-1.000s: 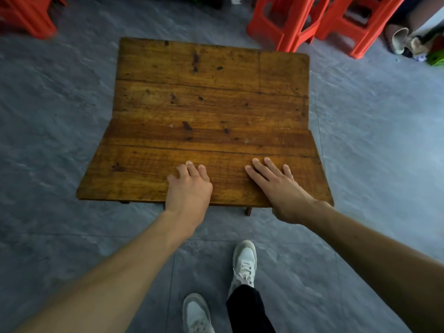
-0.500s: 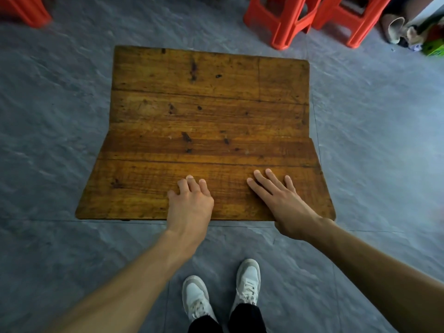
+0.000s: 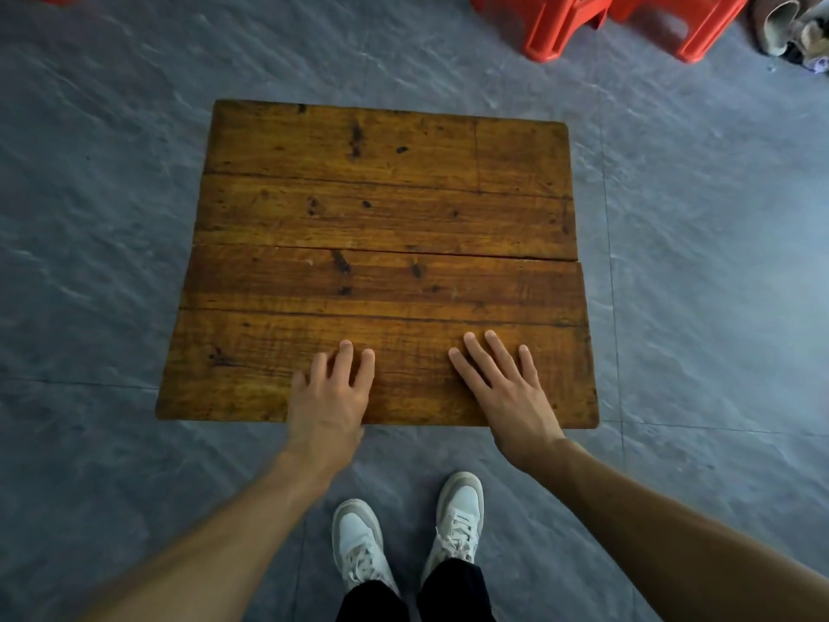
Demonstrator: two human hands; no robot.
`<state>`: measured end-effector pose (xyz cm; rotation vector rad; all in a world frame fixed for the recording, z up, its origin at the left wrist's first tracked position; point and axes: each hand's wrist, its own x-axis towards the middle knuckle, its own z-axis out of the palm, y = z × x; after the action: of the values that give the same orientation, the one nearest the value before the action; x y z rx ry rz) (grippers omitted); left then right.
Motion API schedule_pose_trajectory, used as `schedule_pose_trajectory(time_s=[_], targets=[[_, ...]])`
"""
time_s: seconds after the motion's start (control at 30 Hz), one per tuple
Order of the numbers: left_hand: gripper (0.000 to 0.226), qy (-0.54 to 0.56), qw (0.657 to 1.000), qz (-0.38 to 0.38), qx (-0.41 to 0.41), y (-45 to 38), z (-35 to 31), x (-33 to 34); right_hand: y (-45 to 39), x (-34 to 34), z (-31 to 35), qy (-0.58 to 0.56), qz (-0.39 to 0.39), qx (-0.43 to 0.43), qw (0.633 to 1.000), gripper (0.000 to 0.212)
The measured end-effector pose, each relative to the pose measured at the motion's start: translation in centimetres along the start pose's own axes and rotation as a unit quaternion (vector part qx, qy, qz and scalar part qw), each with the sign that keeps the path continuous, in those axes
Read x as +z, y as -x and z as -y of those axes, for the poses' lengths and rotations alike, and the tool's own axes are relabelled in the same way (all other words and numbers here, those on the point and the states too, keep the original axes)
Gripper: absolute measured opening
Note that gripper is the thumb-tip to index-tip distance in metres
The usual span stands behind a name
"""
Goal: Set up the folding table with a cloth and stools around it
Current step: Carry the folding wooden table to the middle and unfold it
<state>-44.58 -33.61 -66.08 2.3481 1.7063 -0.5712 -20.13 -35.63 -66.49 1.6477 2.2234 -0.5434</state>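
- Worktop (image 3: 386,208): a folding table of brown, varnished wooden planks, roughly rectangular, with dark knots and stains along the grain. A seam runs across its middle; the near section stands slightly wider than the far one. It sits on the floor in the centre of view, directly ahead of the person's feet. No cloth lies on it.
- Left hand (image 3: 329,397): rests palm-down on the near plank, at the near edge. Fingers (image 3: 343,361) straight to lightly bent, close together, tips touching the wood; they hold nothing.
- Right hand (image 3: 507,397): lies flat on the same plank, just right of the left hand and apart from it. Fingers (image 3: 495,352) straight and spread, pressing on the wood.
- Stools (image 3: 551,20): red moulded plastic, with hollow ribbed legs, at the top right edge, well apart from the worktop; only partly in view.
- Floor (image 3: 89,217): grey stone-pattern tiles with thin joints.
- Shoes (image 3: 457,518): white lace-up trainers below dark trouser legs, near the worktop's front edge.
- Footwear heap (image 3: 789,29): top right corner, beside the stools; details unclear.
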Motion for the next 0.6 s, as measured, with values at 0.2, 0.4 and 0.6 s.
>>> schedule_pose_trajectory(time_s=[0.2,0.4,0.6], targets=[[0.109,0.041,0.998,-0.028,0.024,-0.4,1.1,2.7,-0.3,2.5,-0.3,0.003,-0.016,0.031,0.999,0.115],[0.120,0.015,0.999,-0.013,0.045,-0.5,2.8,2.8,-0.3,2.2,-1.4,0.006,0.006,0.081,0.997,0.117],[0.110,0.001,0.998,-0.026,0.060,-0.2,3.7,2.5,0.0,2.4,0.4,0.011,-0.012,0.094,0.995,0.117]])
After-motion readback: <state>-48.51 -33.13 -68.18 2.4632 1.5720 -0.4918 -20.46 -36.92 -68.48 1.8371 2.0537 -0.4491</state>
